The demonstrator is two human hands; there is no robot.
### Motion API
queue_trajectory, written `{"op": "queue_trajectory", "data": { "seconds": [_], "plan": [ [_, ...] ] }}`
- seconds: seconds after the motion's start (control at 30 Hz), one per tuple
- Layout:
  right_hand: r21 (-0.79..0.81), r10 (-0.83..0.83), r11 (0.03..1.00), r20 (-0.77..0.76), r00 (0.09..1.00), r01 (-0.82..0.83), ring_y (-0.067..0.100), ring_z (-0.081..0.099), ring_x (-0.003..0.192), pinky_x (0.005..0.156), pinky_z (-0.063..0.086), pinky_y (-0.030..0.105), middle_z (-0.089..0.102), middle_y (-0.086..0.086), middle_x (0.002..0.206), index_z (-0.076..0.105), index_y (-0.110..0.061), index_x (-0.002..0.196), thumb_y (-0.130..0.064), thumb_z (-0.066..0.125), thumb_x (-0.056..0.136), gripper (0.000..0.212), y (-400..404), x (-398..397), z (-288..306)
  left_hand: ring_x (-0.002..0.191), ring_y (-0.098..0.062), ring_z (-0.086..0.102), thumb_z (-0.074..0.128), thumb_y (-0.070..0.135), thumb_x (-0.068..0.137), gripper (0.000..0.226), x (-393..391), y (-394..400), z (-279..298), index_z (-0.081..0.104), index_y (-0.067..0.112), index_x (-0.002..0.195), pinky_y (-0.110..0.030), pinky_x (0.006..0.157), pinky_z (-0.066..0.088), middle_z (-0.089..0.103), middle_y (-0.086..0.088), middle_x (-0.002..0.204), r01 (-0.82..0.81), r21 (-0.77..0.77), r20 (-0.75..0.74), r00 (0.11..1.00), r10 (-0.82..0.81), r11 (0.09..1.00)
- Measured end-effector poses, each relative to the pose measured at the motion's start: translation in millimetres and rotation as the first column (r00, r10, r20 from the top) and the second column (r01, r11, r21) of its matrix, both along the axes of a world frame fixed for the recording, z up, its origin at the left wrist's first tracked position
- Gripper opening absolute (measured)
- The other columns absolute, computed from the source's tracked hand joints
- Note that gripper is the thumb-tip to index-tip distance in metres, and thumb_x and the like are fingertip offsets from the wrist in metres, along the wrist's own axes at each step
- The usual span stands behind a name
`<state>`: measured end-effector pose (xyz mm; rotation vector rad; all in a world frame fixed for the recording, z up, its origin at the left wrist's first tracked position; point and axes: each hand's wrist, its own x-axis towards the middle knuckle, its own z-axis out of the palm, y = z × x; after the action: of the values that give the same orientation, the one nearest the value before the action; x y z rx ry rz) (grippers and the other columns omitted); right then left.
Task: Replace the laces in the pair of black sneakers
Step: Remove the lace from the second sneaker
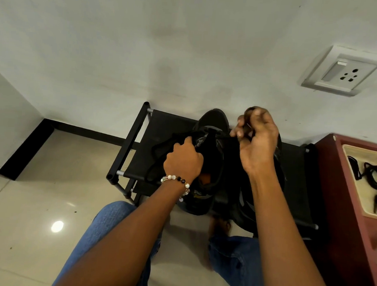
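Your left hand (183, 159) is gripping the black sneaker (210, 161) sitting on the shoe rack (136, 153) | your right hand (256, 142) is pinching its lace (161, 145) above the tongue | spare laces (375, 176) are lying in the tray (355, 195) at right

**A Room in a Home, by the Shoe Rack**

The setting looked domestic, most likely an entryway or a room corner. A low black shoe rack (137, 140) with fabric shelves stood against a plain painted wall (144, 42), which carried a white switch-and-socket plate (341, 71). Glossy beige floor tiles (26, 211) met a black skirting board (28, 147). A maroon cabinet (342, 194) stood just beside the rack.
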<state>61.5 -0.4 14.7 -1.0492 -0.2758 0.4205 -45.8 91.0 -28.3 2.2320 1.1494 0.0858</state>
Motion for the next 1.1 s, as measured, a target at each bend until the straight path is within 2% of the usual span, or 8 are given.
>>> {"op": "queue_trajectory", "data": {
  "seconds": [0.13, 0.3, 0.5, 0.67, 0.77, 0.87, 0.97, 1.1],
  "plan": [
    [-0.679, 0.304, 0.664, 0.628, 0.717, 0.313, 0.014, 0.061, 0.087, 0.080, 0.047, 0.027, 0.065, 0.003, 0.095, 0.068, -0.012, 0.106, -0.023, 0.062, 0.094, 0.018, 11.7, -0.7, -23.3, 0.105, -0.040, 0.057, 0.045, 0.022, 0.092, 0.056, 0.4, -0.2, 1.1, 0.035, 0.022, 0.147, -0.039, 0.075, 0.047, 0.053, -0.016, 0.125, 0.007, 0.002, -0.004, 1.000, -0.007, 1.000],
    [-0.805, 0.645, 0.310, 0.569, 0.510, 0.506, 0.026, 0.052, 0.104, 0.083, 0.051, 0.037, 0.051, 0.011, 0.115, 0.069, -0.002, 0.107, -0.020, 0.058, 0.093, 0.025, 23.3, -11.0, -39.3, 0.100, -0.038, 0.059, 0.045, 0.024, 0.094, 0.052, 0.0, -0.1, 0.1, 0.037, 0.022, 0.145, -0.037, 0.071, 0.047, 0.054, -0.016, 0.122, 0.015, 0.017, 0.002, 1.000, -0.015, 1.000],
    [-0.724, 0.311, 0.603, 0.599, 0.738, 0.334, 0.021, 0.056, 0.099, 0.086, 0.050, 0.033, 0.056, 0.002, 0.100, 0.073, -0.001, 0.090, -0.007, 0.065, 0.088, 0.010, 23.2, -11.7, -31.6, 0.102, -0.039, 0.058, 0.044, 0.023, 0.093, 0.053, -0.1, -0.2, 0.6, 0.036, 0.023, 0.145, -0.039, 0.072, 0.047, 0.054, -0.016, 0.123, 0.001, 0.013, 0.003, 1.000, -0.001, 1.000],
    [0.005, -0.060, 0.998, 0.016, 0.998, 0.060, 0.026, 0.067, 0.093, 0.079, 0.050, 0.023, 0.069, 0.014, 0.092, 0.063, -0.008, 0.089, -0.006, 0.050, 0.098, 0.015, 8.2, -7.5, 6.6, 0.102, -0.039, 0.058, 0.044, 0.019, 0.092, 0.055, 0.2, -2.6, 1.2, 0.036, 0.022, 0.147, -0.036, 0.068, 0.044, 0.054, -0.015, 0.123, -0.007, 0.013, 0.010, 1.000, 0.007, 1.000],
    [0.196, 0.005, 0.981, -0.107, 0.994, 0.016, 0.024, 0.057, 0.070, 0.074, 0.050, 0.036, 0.060, 0.013, 0.083, 0.063, -0.007, 0.092, -0.016, 0.053, 0.099, 0.015, 3.2, -2.6, 3.8, 0.102, -0.039, 0.058, 0.044, 0.019, 0.093, 0.056, 0.1, -2.3, 1.5, 0.035, 0.022, 0.147, -0.036, 0.068, 0.043, 0.054, -0.015, 0.124, -0.008, 0.012, 0.005, 1.000, 0.008, 1.000],
    [-0.277, -0.045, 0.953, 0.268, 0.962, 0.122, 0.017, 0.051, 0.060, 0.066, 0.056, 0.040, 0.059, 0.004, 0.073, 0.071, -0.014, 0.101, -0.025, 0.059, 0.097, 0.017, 4.9, -0.7, -10.2, 0.103, -0.040, 0.057, 0.044, 0.020, 0.092, 0.055, 0.2, -1.8, 2.2, 0.036, 0.022, 0.147, -0.038, 0.071, 0.046, 0.054, -0.016, 0.123, -0.002, 0.002, 0.002, 1.000, 0.002, 1.000],
    [-0.747, 0.342, 0.573, 0.592, 0.730, 0.337, 0.024, 0.059, 0.089, 0.076, 0.045, 0.031, 0.060, 0.009, 0.097, 0.070, -0.010, 0.108, -0.027, 0.063, 0.093, 0.024, 14.3, 0.4, -25.5, 0.104, -0.040, 0.057, 0.046, 0.023, 0.092, 0.055, 0.9, -1.5, 2.1, 0.036, 0.023, 0.146, -0.040, 0.075, 0.048, 0.053, -0.015, 0.123, -0.002, 0.004, -0.004, 1.000, 0.002, 1.000],
    [-0.826, 0.586, 0.346, 0.561, 0.585, 0.445, 0.026, 0.052, 0.105, 0.076, 0.037, 0.025, 0.050, 0.014, 0.117, 0.067, 0.001, 0.104, -0.026, 0.057, 0.097, 0.030, 23.2, -9.9, -34.7, 0.100, -0.038, 0.059, 0.046, 0.023, 0.093, 0.051, 1.6, -1.4, 1.0, 0.039, 0.022, 0.143, -0.040, 0.074, 0.050, 0.055, -0.015, 0.119, -0.005, -0.001, 0.007, 1.000, 0.005, 1.000]
  ]
}}
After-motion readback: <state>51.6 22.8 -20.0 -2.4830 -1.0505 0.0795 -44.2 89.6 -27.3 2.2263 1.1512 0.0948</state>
